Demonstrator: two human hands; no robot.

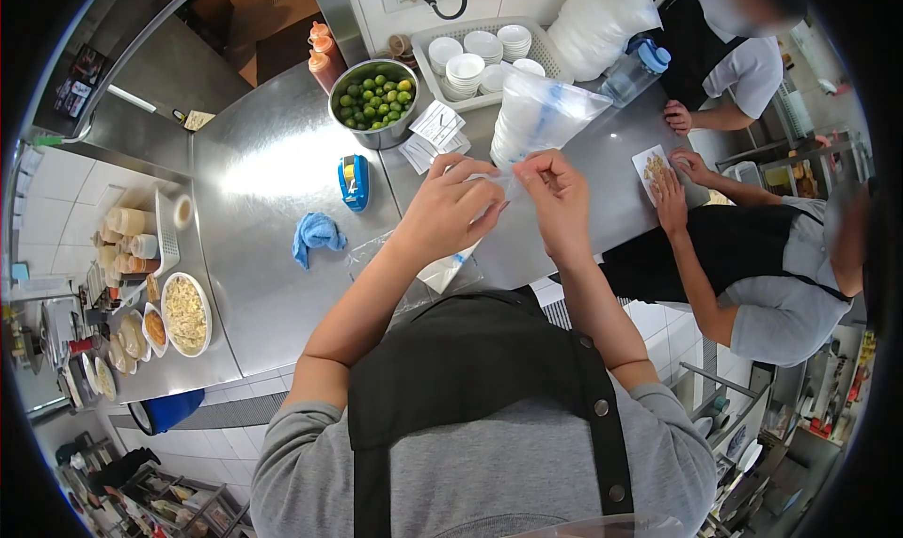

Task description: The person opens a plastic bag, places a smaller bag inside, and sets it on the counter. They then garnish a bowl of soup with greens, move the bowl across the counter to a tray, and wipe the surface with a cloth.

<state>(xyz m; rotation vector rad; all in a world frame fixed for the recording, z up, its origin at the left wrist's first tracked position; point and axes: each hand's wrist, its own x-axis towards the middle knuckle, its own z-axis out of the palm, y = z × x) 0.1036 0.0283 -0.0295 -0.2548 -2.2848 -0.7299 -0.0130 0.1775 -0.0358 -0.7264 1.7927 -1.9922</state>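
Note:
Both my hands are raised close together over the steel counter, pinching a thin piece of clear plastic between them. My left hand has its fingers curled at the plastic's left side. From the right, my right hand grips it between thumb and fingers. Just beyond them stands a clear plastic bag with white contents and a blue band, overlapping my fingertips in this view. Below my left hand, near my apron, clear plastic bags and a white item with blue print lie on the counter.
A pot of green limes, paper slips, a blue tape dispenser and a blue cloth sit leftward. White dishes fill a basket behind. Two people work at right, one touching a white tray. A noodle dish stands far left.

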